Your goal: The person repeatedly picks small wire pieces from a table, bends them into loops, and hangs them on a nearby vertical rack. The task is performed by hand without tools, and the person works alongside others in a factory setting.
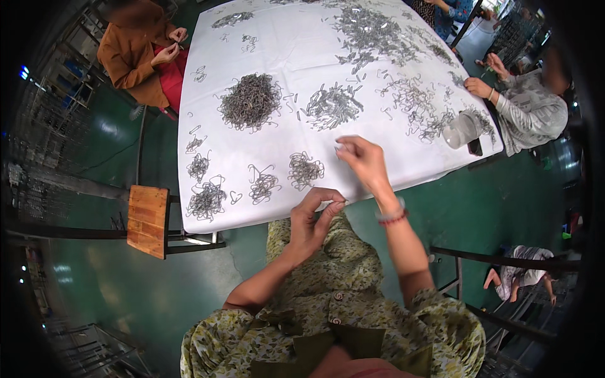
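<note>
My left hand (308,220) is at the table's near edge, its thumb and forefinger pinched together. A tiny dark tip shows between them, too small to name. Farther forward and to the right, my right hand (365,164) hovers over the white cloth (378,142) with its fingertips drawn close together. Whether anything sits in them is too small to tell. A small pile of thin wire hooks (305,170) lies just beyond my left hand. Ahead of my right hand is a heap of short grey strips (333,107), and left of that a large dark heap of wire hooks (251,101).
Smaller hook piles (207,200) line the near left side. Loose hooks (413,104) and a clear plastic tub (462,130) lie at the right. Co-workers sit at the left (135,57) and right (529,110). A wooden stool (148,220) stands by the left corner.
</note>
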`<state>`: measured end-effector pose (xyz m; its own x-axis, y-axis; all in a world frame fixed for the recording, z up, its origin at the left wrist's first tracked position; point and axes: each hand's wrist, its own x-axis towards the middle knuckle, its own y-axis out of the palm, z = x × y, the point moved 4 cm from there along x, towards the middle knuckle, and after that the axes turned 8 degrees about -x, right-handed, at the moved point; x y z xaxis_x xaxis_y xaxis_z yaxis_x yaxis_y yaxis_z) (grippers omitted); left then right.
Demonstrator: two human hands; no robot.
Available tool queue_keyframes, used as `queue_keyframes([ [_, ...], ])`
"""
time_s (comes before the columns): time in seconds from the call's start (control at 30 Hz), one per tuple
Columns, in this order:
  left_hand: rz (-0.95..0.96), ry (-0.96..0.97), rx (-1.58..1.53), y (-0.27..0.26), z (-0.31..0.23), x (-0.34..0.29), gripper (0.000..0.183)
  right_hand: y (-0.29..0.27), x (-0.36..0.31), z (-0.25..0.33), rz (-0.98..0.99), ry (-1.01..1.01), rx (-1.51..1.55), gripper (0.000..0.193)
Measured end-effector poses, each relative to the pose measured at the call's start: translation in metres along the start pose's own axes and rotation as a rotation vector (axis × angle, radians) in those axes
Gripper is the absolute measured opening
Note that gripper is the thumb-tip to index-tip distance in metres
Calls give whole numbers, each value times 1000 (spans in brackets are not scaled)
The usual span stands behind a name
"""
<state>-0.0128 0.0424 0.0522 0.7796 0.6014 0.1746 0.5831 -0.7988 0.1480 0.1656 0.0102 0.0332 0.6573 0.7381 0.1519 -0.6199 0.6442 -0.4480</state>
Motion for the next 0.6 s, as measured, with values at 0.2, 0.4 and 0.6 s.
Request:
queue_keyframes([
  [0.2, -79, -38, -131, 3, 8, 10, 10, -41, -83, 59, -59, 0, 430, 11],
  [0.4, -81, -39, -91, 2, 0, 11, 13, -33, -81, 70, -100, -69, 262, 10],
  [0.6, -27, 26, -73, -3, 0, 13, 13, -31, -81, 69, -124, -72, 293, 11],
])
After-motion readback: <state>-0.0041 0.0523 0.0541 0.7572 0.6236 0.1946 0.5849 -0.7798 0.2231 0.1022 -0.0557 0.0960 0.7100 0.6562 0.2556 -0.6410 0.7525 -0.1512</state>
